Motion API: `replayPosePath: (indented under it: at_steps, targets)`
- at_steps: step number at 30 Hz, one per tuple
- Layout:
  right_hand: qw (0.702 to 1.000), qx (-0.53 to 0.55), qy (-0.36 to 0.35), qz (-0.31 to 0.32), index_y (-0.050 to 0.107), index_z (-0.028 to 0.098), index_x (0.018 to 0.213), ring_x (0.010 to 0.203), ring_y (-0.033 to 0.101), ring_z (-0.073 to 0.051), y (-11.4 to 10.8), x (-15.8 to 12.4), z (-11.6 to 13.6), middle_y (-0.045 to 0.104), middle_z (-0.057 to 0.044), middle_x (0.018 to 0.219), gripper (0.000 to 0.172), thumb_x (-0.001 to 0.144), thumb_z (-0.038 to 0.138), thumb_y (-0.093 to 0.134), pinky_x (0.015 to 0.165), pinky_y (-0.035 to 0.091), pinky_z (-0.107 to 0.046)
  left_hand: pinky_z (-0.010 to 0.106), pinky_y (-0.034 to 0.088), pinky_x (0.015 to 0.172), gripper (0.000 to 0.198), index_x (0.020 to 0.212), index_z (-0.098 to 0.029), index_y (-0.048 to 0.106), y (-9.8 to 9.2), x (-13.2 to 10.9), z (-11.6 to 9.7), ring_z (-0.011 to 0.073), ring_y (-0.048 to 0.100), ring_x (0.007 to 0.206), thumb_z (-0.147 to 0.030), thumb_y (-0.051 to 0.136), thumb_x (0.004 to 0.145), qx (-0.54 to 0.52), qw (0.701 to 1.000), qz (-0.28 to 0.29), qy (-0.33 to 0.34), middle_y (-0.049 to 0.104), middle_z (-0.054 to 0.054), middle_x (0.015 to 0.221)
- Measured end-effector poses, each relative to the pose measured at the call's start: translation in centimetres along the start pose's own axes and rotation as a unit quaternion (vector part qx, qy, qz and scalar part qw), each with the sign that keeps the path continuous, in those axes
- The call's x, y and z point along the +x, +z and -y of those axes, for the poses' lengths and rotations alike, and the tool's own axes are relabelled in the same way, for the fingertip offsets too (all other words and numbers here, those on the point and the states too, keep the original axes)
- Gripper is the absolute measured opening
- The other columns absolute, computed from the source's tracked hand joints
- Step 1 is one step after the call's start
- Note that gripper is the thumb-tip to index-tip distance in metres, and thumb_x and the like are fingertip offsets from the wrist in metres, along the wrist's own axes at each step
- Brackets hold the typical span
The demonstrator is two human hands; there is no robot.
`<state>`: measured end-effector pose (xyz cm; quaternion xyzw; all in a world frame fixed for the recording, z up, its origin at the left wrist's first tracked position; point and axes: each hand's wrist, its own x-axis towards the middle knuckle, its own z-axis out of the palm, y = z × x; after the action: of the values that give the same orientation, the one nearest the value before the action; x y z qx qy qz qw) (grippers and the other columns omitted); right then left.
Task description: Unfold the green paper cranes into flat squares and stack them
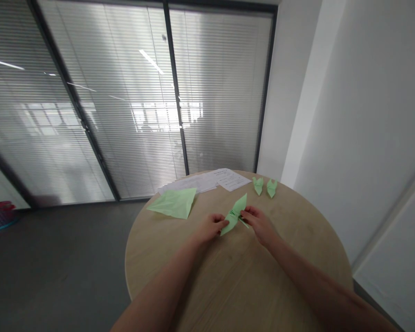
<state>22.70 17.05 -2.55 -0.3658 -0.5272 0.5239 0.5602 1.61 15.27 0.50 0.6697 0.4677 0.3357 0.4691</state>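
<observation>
A half-folded green paper figure [235,213] is held just above the round wooden table [235,281], near its middle. My left hand [212,227] pinches its lower left part with closed fingers. My right hand [257,220] grips its right side, fingers also closed. One pointed flap of the paper sticks up towards the far edge of the table.
A green paper stack [174,203] lies at the table's far left. White printed sheets [207,181] lie at the far edge. Two small finished green paper figures [264,186] stand at the far right. Glass walls with blinds lie behind; a white wall is on the right.
</observation>
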Motion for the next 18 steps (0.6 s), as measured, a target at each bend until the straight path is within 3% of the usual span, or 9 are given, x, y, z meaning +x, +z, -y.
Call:
replayPosePath:
  at_steps: [10,15,18]
  targets:
    - [0.999,-0.027,-0.028,0.001,0.071,0.024,0.089,0.084,0.065,-0.022,-0.2,0.1,0.1,0.072,-0.003,0.089,0.027,0.073,0.043,0.080,0.079,0.051,-0.033,0.025,0.039,0.062,0.018,0.081,-0.017,0.073,-0.3,1.1,0.8,0.0131,0.055,0.063,-0.033,0.067,0.076,0.037,0.994,-0.062,0.082,0.066,-0.001,0.070]
    - [0.997,-0.063,-0.044,-0.007,0.069,0.023,0.081,0.077,0.060,-0.018,-0.3,0.0,0.2,0.067,0.000,0.078,0.023,0.073,0.041,0.080,0.074,0.047,-0.030,0.028,0.046,0.070,0.016,0.085,-0.018,0.075,-0.5,1.1,0.4,0.0169,0.063,0.072,-0.029,0.066,0.078,0.059,0.986,-0.108,0.111,0.073,0.003,0.079]
    - [0.996,-0.080,-0.047,0.006,0.069,0.022,0.082,0.076,0.060,-0.018,-0.3,0.0,-0.1,0.067,0.000,0.078,0.024,0.073,0.041,0.080,0.074,0.047,-0.030,0.029,0.048,0.071,0.016,0.087,-0.017,0.075,-0.4,1.0,0.3,0.0172,0.065,0.074,-0.028,0.066,0.079,0.061,0.986,-0.104,0.118,0.074,0.003,0.082]
